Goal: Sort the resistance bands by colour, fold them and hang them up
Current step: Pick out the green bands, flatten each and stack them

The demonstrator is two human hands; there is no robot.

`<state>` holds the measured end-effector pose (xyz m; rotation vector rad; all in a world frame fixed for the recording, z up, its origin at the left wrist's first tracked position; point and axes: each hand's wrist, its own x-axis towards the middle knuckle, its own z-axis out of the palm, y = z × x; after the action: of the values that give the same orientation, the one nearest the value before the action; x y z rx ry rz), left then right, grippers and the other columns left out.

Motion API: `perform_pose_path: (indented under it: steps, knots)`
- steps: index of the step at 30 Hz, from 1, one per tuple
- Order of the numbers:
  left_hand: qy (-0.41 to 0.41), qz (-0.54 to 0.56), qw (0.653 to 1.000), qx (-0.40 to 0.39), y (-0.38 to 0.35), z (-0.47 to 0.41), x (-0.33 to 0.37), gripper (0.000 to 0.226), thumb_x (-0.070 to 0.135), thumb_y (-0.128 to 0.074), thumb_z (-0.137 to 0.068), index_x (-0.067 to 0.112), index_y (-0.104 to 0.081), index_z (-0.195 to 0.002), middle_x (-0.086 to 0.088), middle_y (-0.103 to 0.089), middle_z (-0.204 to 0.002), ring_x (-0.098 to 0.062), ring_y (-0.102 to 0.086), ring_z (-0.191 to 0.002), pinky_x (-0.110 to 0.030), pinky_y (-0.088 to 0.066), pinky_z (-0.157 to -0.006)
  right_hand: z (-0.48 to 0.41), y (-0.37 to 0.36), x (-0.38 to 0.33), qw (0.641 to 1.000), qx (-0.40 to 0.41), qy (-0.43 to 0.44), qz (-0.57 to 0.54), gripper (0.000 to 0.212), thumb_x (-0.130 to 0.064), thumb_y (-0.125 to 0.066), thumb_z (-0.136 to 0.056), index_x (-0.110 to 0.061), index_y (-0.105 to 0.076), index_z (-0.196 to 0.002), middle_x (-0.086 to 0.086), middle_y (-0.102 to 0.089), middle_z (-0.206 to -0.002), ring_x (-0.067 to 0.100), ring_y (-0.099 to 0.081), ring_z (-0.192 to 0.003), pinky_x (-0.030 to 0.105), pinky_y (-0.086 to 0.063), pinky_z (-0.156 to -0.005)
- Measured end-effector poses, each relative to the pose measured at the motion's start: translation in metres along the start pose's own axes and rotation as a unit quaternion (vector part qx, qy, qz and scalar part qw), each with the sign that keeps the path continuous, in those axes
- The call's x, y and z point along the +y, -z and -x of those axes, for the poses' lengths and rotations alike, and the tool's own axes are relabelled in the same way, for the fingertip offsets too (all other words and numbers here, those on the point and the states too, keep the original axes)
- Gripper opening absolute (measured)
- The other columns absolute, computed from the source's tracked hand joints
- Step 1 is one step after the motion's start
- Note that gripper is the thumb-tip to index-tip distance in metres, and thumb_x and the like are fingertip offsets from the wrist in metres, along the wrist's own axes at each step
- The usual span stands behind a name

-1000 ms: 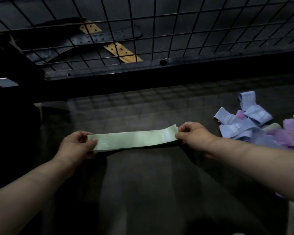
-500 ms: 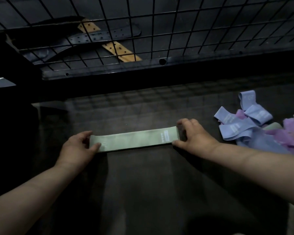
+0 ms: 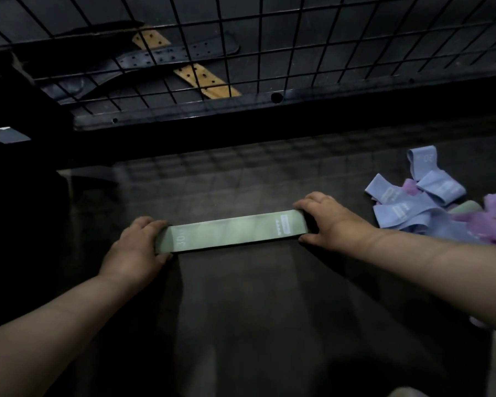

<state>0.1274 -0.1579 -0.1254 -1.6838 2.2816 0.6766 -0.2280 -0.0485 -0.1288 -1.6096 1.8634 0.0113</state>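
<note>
Dark table (image 3: 241, 310), flat pale-green band (image 3: 232, 231)

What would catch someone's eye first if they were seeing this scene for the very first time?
The pale green band stands out, laid flat across the middle of the dark surface, with the left hand and right hand holding its two ends. At the right edge lies a loose pile of blue and purple bands. Further back, a tan strap with holes shows behind a black wire grid.

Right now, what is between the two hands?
The green band lies flat between the left hand and right hand, each holding one end, seen in the head view.
</note>
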Motion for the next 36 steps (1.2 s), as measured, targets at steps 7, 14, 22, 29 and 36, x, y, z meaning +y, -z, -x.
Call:
perform_pose_path:
  steps: [7, 14, 22, 29, 36]
  knots:
    - [-0.014, -0.027, 1.0, 0.0, -0.0021, -0.0025, -0.0007, 0.063, 0.024, -0.078, -0.077, 0.023, -0.056, -0.136, -0.003, -0.046, -0.141, -0.029, -0.048, -0.124, -0.039, -0.042, -0.103, -0.0009, -0.0013, -0.0018, 1.0, 0.003, -0.001, 0.012, 0.064, -0.031, -0.074, -0.082, -0.024, -0.046, -0.139, -0.003, -0.04, -0.137, 0.02, -0.039, -0.13, 0.033, -0.038, -0.107]
    - [-0.051, -0.053, 0.997, 0.001, 0.0013, -0.0021, 0.0035, 0.069, 0.024, -0.081, -0.074, 0.023, -0.055, -0.138, -0.003, -0.047, -0.144, -0.029, -0.046, -0.128, -0.038, -0.04, -0.106, -0.0015, -0.001, -0.0024, 1.0, -0.005, -0.002, 0.018, 0.064, -0.034, -0.075, -0.081, -0.026, -0.048, -0.138, -0.004, -0.04, -0.135, 0.02, -0.037, -0.131, 0.034, -0.038, -0.107]
    - [-0.088, -0.069, 0.994, 0.004, 0.0024, 0.0004, 0.0028, 0.085, 0.042, -0.085, -0.068, 0.027, -0.048, -0.144, -0.002, -0.045, -0.145, -0.026, -0.041, -0.133, -0.037, -0.035, -0.11, 0.0018, -0.0035, -0.0015, 0.997, -0.002, 0.01, 0.082, 0.09, -0.05, -0.073, -0.079, -0.029, -0.027, -0.152, -0.002, -0.025, -0.149, 0.022, -0.027, -0.139, 0.035, -0.025, -0.115]
    - [-0.149, -0.097, 0.984, 0.009, -0.0055, -0.0042, -0.0003, 0.068, 0.03, -0.087, -0.069, 0.018, -0.062, -0.131, -0.009, -0.062, -0.129, -0.033, -0.06, -0.115, -0.043, -0.048, -0.098, -0.0008, -0.0063, -0.0044, 0.994, -0.012, 0.043, 0.096, 0.071, -0.04, -0.063, -0.091, -0.029, -0.028, -0.152, -0.003, -0.03, -0.152, 0.019, -0.028, -0.139, 0.031, -0.019, -0.114]
    - [-0.137, -0.106, 0.985, -0.003, -0.0031, -0.0041, 0.0049, 0.071, 0.03, -0.087, -0.067, 0.018, -0.061, -0.133, -0.011, -0.061, -0.13, -0.034, -0.059, -0.118, -0.044, -0.046, -0.099, -0.0004, -0.0048, -0.0053, 0.995, -0.008, 0.042, 0.09, 0.077, -0.041, -0.066, -0.089, -0.028, -0.026, -0.153, 0.0, -0.029, -0.151, 0.021, -0.028, -0.139, 0.032, -0.021, -0.115]
